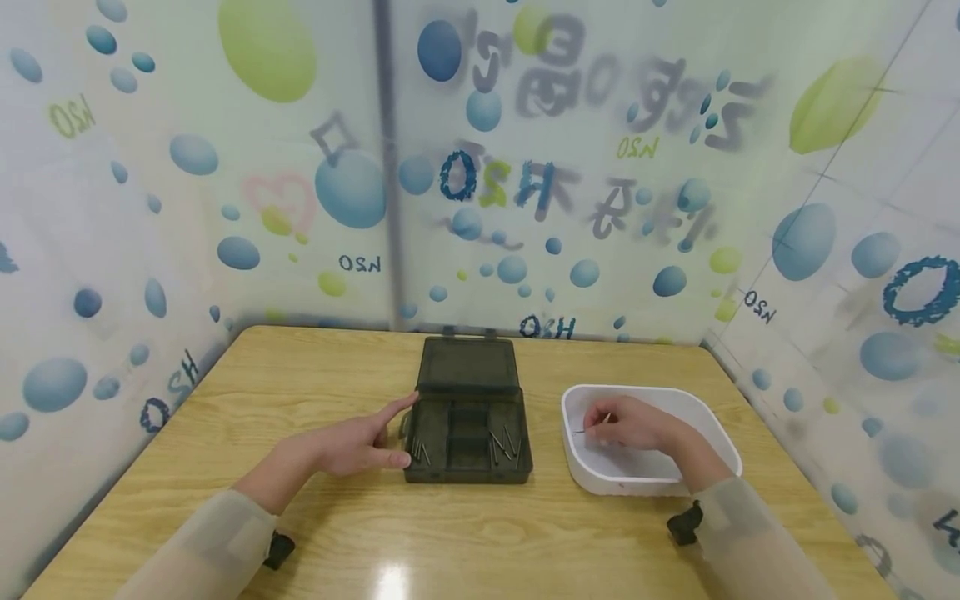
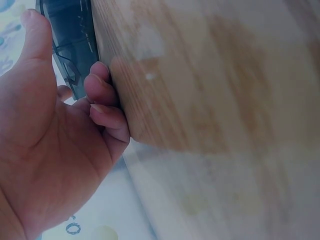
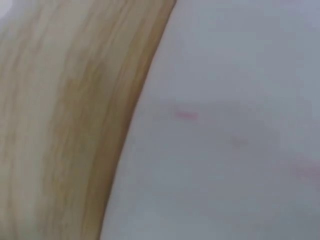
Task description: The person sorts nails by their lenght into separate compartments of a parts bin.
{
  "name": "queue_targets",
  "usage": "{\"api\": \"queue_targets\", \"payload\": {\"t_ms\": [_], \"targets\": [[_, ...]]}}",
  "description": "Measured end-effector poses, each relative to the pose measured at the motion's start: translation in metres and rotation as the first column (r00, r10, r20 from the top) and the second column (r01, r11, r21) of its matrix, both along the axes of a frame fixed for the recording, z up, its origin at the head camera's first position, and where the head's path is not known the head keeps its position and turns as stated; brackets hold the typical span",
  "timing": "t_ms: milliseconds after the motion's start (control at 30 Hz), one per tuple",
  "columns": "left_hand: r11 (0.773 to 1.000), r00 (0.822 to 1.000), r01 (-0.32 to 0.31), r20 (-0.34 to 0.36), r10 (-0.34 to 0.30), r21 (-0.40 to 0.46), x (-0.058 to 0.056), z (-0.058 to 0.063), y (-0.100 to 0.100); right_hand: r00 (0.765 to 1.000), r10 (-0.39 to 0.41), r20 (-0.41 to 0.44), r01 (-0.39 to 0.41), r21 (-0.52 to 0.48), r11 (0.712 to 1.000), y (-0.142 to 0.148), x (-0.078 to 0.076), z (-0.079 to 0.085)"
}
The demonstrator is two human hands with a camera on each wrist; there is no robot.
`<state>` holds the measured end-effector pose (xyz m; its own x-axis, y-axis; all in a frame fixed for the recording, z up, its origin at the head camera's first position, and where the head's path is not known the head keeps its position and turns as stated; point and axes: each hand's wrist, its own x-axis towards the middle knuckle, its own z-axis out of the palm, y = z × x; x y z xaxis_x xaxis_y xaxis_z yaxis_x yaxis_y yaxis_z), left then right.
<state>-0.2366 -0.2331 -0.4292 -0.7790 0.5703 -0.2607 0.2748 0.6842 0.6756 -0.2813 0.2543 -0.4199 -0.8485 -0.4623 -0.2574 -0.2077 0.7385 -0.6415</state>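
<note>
A dark, see-through plastic case (image 1: 468, 477) lies on the table with its lid (image 1: 468, 363) raised at the back. Thin metal rods (image 1: 422, 452) are in its left compartment, and more rods (image 1: 504, 448) lie in the right one. My left hand (image 1: 358, 439) rests against the case's left side, thumb at the front corner and index finger stretched toward the back. In the left wrist view its other fingers bend loosely beside the case (image 2: 75, 40). Inside a white tub (image 1: 652, 487), my right hand (image 1: 626, 423) pinches a thin dark rod (image 1: 579, 432). The tub wall (image 3: 215, 165) hides this hand from the right wrist view.
Both things stand on a wood-grain table (image 1: 330, 533), the tub to the right of the case with a strip of tabletop between. A patterned curtain (image 1: 525, 275) hangs behind the table's far edge, and more of it at both sides.
</note>
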Motion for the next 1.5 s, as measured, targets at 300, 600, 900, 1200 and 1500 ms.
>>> {"api": "queue_targets", "payload": {"t_ms": [300,600,900,1200,1500], "targets": [[1.0,1.0,-0.011,0.012,0.011,-0.001,0.001,0.001,0.001,1.0,-0.015,-0.01,0.013,-0.174,0.985,0.006,0.011,0.009],[1.0,1.0,-0.008,0.01,0.008,0.002,0.0,-0.001,0.001,0.99,-0.134,0.03,0.137,-0.281,0.95,-0.001,0.014,0.017],[1.0,1.0,-0.009,0.017,0.008,0.005,0.0,0.0,0.0,0.99,-0.14,0.015,0.135,-0.362,0.922,-0.025,0.015,0.03],[1.0,0.999,-0.016,0.04,0.015,0.015,0.0,0.002,0.001,0.997,-0.073,0.032,0.08,-0.404,0.911,-0.057,0.015,0.036],[1.0,0.999,-0.02,0.04,0.019,0.012,0.001,0.002,0.001,0.997,-0.031,0.078,0.059,-0.397,0.916,-0.087,0.012,0.031]]}}
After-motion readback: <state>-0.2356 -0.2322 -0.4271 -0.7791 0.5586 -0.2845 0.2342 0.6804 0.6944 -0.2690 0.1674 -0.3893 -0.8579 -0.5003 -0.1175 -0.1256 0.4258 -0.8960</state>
